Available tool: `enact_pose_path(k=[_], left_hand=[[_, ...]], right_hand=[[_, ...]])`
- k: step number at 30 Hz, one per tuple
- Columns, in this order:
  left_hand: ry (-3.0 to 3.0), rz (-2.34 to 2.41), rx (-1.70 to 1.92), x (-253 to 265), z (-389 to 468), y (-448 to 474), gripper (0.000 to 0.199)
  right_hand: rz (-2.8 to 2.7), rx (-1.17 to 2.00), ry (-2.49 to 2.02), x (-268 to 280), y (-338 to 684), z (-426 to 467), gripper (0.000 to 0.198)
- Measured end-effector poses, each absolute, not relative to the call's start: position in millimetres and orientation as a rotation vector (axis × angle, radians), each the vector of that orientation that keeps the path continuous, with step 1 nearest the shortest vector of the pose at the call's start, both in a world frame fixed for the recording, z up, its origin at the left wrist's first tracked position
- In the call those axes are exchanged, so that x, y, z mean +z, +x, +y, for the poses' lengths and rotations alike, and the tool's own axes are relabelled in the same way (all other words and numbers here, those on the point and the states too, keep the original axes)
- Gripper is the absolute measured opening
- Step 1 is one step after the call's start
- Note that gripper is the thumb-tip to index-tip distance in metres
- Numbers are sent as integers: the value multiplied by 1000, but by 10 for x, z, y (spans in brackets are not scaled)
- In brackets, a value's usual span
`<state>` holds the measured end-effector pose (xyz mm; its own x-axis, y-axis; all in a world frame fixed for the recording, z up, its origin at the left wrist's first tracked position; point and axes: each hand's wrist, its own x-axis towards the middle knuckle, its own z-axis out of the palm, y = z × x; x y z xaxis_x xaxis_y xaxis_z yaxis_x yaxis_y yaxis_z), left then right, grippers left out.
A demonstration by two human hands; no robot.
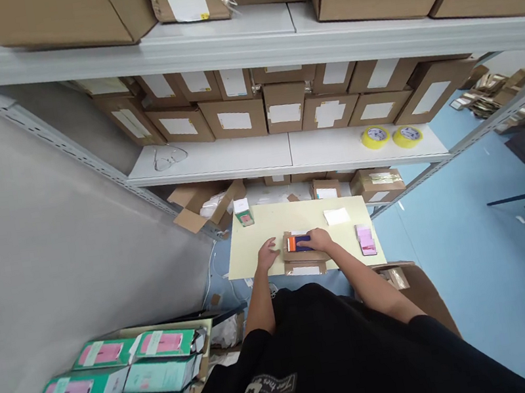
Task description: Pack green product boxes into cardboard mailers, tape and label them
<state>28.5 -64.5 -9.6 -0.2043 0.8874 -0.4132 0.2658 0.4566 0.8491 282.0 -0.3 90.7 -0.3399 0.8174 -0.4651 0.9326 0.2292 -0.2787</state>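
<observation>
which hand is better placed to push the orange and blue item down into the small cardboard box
Right, probably. The right hand already rests on the orange and blue item in the open cardboard box, while the left hand lies beside the box on the table.

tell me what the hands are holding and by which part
The right hand rests on the right end of a dark blue and orange item in an open cardboard box; its grip is unclear. The left hand lies flat beside it, holding nothing.

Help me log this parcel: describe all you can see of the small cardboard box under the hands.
The open cardboard box is small, brown and shallow, lying flat near the middle of the pale yellow table. An orange-and-dark-blue item lies in it. The right hand rests on that item; the left hand lies beside the box's left edge.
</observation>
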Motion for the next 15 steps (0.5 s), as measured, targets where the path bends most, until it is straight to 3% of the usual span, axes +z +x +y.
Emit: enact_pose_path(k=[3, 6, 11, 15], left_hand=[[1343, 1499, 605, 14, -599, 301, 99], [1496, 1442, 390, 91, -504, 383, 112], [1468, 1587, 287, 156, -382, 464, 109], [1389, 1664, 444, 185, -392, 491, 99]], right_hand=[[2261, -767, 1646, 897, 2776, 26, 78], [2256, -781, 1628, 915, 2752, 55, 77], [2191, -809, 1674, 968, 2735, 37, 77], [2211, -767, 1708, 989, 2834, -27, 77]])
